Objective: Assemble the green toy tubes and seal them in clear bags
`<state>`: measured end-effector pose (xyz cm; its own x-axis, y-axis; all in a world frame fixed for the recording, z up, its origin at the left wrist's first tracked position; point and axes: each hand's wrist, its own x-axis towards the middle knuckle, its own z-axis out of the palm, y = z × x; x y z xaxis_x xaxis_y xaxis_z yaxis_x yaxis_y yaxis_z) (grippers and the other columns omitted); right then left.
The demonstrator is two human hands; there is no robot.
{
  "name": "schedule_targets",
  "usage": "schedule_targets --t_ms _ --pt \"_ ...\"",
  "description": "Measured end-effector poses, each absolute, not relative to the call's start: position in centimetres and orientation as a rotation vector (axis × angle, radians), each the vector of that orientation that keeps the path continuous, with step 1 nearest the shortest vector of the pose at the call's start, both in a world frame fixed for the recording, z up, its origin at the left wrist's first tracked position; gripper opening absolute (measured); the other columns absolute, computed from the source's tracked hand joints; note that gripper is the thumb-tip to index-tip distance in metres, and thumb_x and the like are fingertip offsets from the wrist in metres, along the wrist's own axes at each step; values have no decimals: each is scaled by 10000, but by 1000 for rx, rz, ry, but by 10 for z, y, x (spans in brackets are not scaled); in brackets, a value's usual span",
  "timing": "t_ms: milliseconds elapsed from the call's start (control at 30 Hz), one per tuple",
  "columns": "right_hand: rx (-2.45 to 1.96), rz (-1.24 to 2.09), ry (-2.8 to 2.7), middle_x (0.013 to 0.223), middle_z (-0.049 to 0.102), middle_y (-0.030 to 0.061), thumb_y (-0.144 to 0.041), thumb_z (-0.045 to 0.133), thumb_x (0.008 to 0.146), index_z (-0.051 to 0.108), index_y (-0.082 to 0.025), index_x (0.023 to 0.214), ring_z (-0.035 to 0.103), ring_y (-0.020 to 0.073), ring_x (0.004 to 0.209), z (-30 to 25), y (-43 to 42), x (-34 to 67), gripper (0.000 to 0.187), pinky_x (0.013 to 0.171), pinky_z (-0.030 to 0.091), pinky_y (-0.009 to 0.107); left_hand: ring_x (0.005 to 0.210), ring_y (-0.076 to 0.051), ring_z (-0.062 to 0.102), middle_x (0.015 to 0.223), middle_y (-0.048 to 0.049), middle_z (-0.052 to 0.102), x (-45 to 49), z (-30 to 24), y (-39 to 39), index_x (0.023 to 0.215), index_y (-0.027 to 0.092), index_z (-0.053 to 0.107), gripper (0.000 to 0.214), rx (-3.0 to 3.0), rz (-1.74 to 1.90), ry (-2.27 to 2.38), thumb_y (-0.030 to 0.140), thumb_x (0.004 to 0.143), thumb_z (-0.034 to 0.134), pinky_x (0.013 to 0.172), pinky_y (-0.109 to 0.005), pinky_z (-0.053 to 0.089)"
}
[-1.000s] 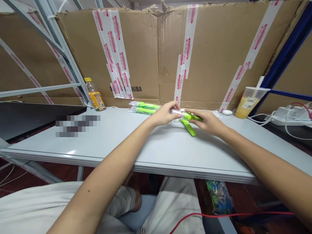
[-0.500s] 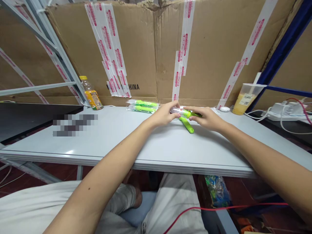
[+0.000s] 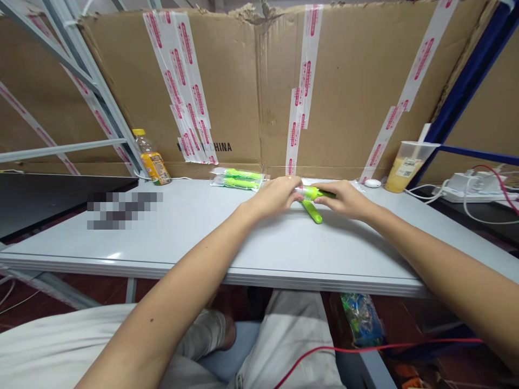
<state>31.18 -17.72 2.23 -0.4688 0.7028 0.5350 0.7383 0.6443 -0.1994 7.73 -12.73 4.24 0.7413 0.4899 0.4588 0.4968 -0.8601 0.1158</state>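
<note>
Head view shows both hands at the far middle of the table [image 3: 203, 237]. The left hand [image 3: 275, 195] has its fingers closed around the clear end of a green tool [image 3: 311, 192]. The right hand [image 3: 344, 199] pinches the green end, so the tool is held level between the hands, just above the table. A second green piece [image 3: 314, 212] lies on the table just below it. Two packs [image 3: 237, 179] lie near the left hand, by the cardboard. A bottle [image 3: 151, 160] and a cup [image 3: 405, 167] stand well apart.
</note>
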Motion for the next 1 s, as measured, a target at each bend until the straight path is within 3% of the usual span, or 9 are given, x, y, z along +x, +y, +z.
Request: schedule_targets --t_ms 133,367,533,667,767,833,900,1000 --pt "-1107 -122 -2284 1158 740 94 -307 568 931 669 -176 1273 692 246 961 19 -172 318 380 810 501 333 963 -222 627 1078 -91 679 80 41 -133 1089 185 568 201 -2810 -633 -817 297 924 545 768 -323 441" --pt "-963 -832 -2350 924 731 121 -162 471 949 626 -108 1266 600 231 819 10 -170 297 357 679 438 330 892 -249 651 1026 -89 713 81 42 -140 1089 205 612 412 -2871 -506 -1009 499 800 615 738 -349 467" --pt "-1027 -1051 -2261 873 696 140 -121 435 952 654 -72 1135 536 231 773 15 -179 281 291 648 376 341 826 -263 678 909 -99 724 87 47 -146 972 202 678 253 -2670 -441 -1168 359 817 553 693 -346 456" --pt "-1188 -863 -2297 848 666 127 -182 452 941 656 -90 1025 509 205 702 23 -186 281 239 592 302 325 807 -280 694 861 -115 723 90 45 -145 1020 173 660 234 -2440 -500 -1068 252 836 540 684 -346 443" --pt "-1197 -401 -2356 737 619 62 -283 490 939 627 -144 827 474 160 628 35 -192 284 224 585 293 297 771 -262 686 810 -123 707 92 40 -140 983 152 656 236 -2372 -539 -905 132 851 461 644 -329 413" --pt "-1198 -19 -2414 620 552 10 -369 493 950 581 -173 705 439 133 568 43 -195 287 325 578 302 280 752 -255 674 776 -131 693 93 37 -137 936 147 661 263 -2374 -559 -791 104 863 412 625 -326 394" --pt "-1222 214 -2471 614 560 4 -416 457 968 584 -181 700 455 132 563 48 -198 287 378 575 310 272 736 -250 664 760 -132 686 93 35 -135 919 150 667 261 -2406 -565 -726 108 856 417 625 -330 389" --pt "-1335 -99 -2415 730 642 58 -385 435 973 640 -171 825 498 172 627 45 -199 282 332 599 309 298 740 -262 665 781 -128 694 93 36 -136 966 159 675 238 -2444 -581 -823 142 799 506 650 -344 409"
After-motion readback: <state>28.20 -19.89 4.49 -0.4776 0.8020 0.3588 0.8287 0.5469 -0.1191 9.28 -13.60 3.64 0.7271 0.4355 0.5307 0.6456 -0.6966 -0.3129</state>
